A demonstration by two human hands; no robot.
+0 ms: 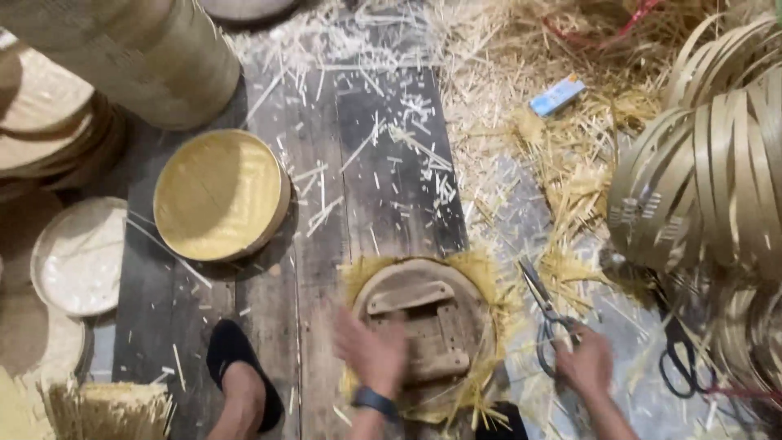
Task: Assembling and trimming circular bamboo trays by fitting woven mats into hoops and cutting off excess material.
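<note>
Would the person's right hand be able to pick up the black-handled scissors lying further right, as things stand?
Probably not at once: the right hand is already closed on the grey scissors. The black-handled scissors lie close beside it on the floor, uncovered, so the path itself looks free.

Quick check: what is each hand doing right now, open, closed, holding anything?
Left hand: blurred, pressed on the round wooden form; open or shut cannot be told.
Right hand: closed on the grey metal scissors.

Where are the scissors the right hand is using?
In the head view, lower right: the grey scissors are in the right hand, blades pointing up-left, just right of the round wooden mould that the left hand presses.
</note>
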